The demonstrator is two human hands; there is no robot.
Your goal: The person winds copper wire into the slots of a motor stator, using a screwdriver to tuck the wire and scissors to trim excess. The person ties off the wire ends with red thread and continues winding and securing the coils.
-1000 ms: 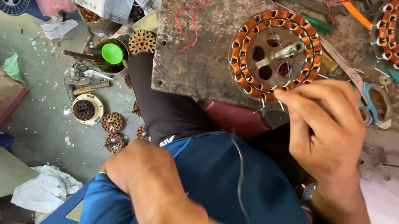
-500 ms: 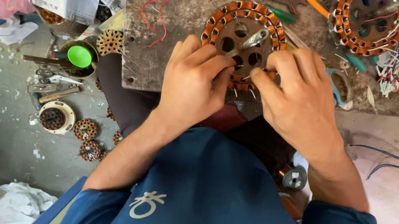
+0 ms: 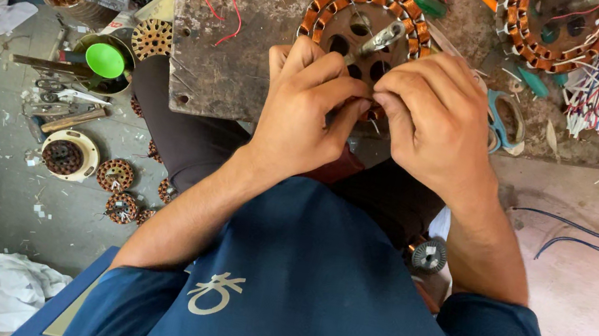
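Wound copper stator (image 3: pixel 367 20): flat on the worn bench (image 3: pixel 257 37), directly ahead of the person. Left hand (image 3: pixel 302 107), in the lap a second ago, now meets right hand (image 3: pixel 431 117) at its near rim; both curled, fingertips pinching something too fine to identify. Close work on the winding appears under way

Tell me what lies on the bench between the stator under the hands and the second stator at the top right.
In the head view, between the near stator and the far stator lie a green-handled tool and blue-handled scissors.
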